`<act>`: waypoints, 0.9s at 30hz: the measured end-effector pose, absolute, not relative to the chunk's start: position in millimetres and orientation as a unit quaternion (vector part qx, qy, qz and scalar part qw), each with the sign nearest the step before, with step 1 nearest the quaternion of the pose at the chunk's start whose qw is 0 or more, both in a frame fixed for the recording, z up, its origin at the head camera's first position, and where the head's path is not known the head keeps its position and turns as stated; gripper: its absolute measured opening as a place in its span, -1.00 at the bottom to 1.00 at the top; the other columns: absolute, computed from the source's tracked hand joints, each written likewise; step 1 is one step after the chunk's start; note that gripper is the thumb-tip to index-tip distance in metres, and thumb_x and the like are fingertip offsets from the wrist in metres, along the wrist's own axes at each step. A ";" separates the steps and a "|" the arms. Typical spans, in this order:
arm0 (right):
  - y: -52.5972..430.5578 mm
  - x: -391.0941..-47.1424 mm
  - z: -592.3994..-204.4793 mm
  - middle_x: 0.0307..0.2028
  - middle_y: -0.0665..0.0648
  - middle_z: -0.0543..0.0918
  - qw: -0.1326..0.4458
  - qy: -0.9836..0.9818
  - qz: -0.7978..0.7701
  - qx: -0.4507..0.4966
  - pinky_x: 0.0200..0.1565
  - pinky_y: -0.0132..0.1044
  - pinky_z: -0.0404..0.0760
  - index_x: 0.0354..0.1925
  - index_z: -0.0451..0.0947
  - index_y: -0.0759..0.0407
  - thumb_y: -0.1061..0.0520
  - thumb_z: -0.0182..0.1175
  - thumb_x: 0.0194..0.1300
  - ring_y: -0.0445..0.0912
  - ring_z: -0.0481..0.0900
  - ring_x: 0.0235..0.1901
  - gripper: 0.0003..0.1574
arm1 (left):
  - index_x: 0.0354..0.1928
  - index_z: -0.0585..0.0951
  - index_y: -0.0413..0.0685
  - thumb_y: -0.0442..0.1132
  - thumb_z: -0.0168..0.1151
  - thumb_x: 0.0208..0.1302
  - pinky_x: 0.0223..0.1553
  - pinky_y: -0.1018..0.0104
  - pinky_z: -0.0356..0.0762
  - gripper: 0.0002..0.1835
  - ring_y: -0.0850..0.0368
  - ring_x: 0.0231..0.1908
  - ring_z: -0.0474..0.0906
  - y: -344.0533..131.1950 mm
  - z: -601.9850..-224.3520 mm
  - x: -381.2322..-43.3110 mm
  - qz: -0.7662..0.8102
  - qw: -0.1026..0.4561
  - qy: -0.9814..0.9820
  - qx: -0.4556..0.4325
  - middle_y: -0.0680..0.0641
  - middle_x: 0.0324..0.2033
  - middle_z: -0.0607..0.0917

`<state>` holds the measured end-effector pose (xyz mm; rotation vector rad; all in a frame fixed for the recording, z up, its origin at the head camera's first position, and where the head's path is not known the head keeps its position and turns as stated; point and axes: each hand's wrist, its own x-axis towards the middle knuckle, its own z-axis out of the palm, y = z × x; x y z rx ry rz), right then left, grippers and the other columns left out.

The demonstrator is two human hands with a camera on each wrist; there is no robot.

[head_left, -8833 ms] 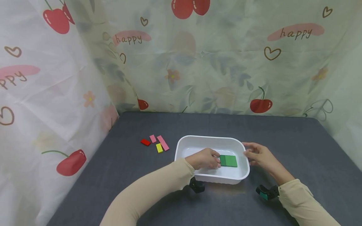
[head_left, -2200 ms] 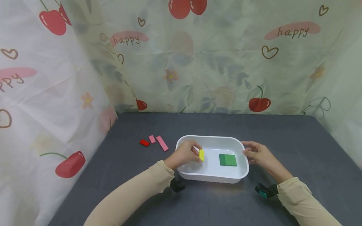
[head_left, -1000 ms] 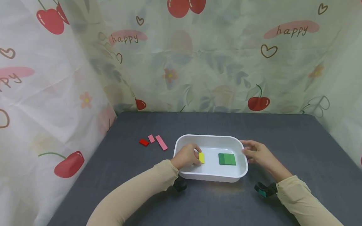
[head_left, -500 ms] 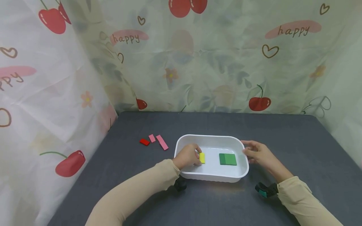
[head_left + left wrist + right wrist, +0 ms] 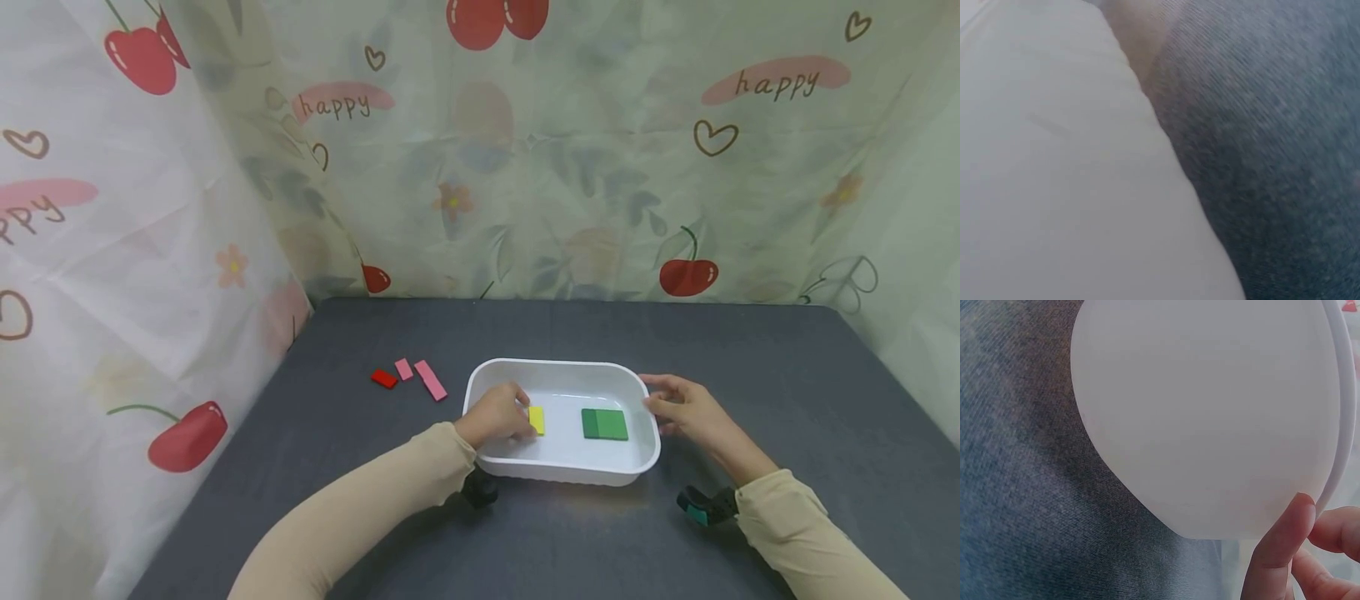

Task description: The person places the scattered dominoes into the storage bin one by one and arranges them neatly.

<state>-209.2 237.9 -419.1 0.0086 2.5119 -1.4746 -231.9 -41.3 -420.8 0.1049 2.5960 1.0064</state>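
Observation:
A white plastic tray (image 5: pixel 562 473) stands on the dark table. Inside it, at the left, my left hand (image 5: pixel 495 414) reaches over the rim and pinches a small yellow tile (image 5: pixel 537 421) by its ends, low on the tray floor. A dark green tile (image 5: pixel 590 423) and a lighter green tile (image 5: pixel 612 425) lie side by side, touching, in the right half. My right hand (image 5: pixel 686 408) holds the tray's right end. In the right wrist view its digits (image 5: pixel 1282 540) grip the white wall near the rim. The left wrist view shows only the tray's outer wall (image 5: pixel 1079 169) and tabletop.
On the table left of the tray lie a red tile (image 5: pixel 384 379), a short pink tile (image 5: pixel 403 369) and a long pink tile (image 5: pixel 431 381). A printed curtain (image 5: pixel 495 183) hangs behind and to the left of the table.
The yellow tile has gone from the table into the tray, carried by my left hand. It was tilted up and now lies lower. The left hand has left the green tiles; the right stays put.

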 end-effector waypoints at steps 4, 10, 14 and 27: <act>237.3 -208.4 -418.7 -0.07 0.27 0.54 0.114 0.856 -0.504 0.005 -0.21 -0.20 0.64 0.37 0.23 0.29 0.08 0.15 0.39 -0.02 0.54 -0.13 -0.31 | 0.02 0.57 -0.27 -0.33 0.46 -0.01 -0.43 0.35 0.41 -0.51 0.12 -0.51 0.54 -42.1 -417.3 -230.5 0.356 0.192 0.914 0.020 -0.07 -0.47 0.62; 237.4 -207.9 -418.2 -0.07 0.27 0.54 0.114 0.856 -0.505 0.002 -0.20 -0.20 0.64 0.37 0.23 0.30 0.08 0.15 0.39 -0.01 0.53 -0.12 -0.31 | 0.02 0.58 -0.25 -0.33 0.44 0.01 -0.37 0.33 0.41 -0.53 0.12 -0.47 0.54 -42.7 -415.3 -228.5 0.372 0.206 0.905 0.006 -0.06 -0.44 0.63; 237.4 -208.2 -418.4 -0.06 0.28 0.54 0.114 0.856 -0.504 0.001 -0.19 -0.17 0.65 0.37 0.23 0.30 0.08 0.15 0.39 -0.01 0.54 -0.12 -0.31 | 0.01 0.59 -0.27 -0.36 0.43 0.01 -0.37 0.36 0.44 -0.54 0.14 -0.47 0.56 -41.5 -416.6 -228.4 0.389 0.212 0.897 0.006 -0.07 -0.40 0.65; 237.8 -209.1 -418.2 -0.08 0.27 0.55 0.116 0.854 -0.507 0.000 -0.20 -0.20 0.64 0.37 0.23 0.30 0.08 0.15 0.38 -0.03 0.54 -0.13 -0.30 | 0.02 0.60 -0.29 -0.46 0.42 -0.05 -0.29 0.37 0.49 -0.51 0.14 -0.34 0.55 -30.7 -421.1 -229.9 0.425 0.218 0.879 0.020 -0.13 -0.20 0.70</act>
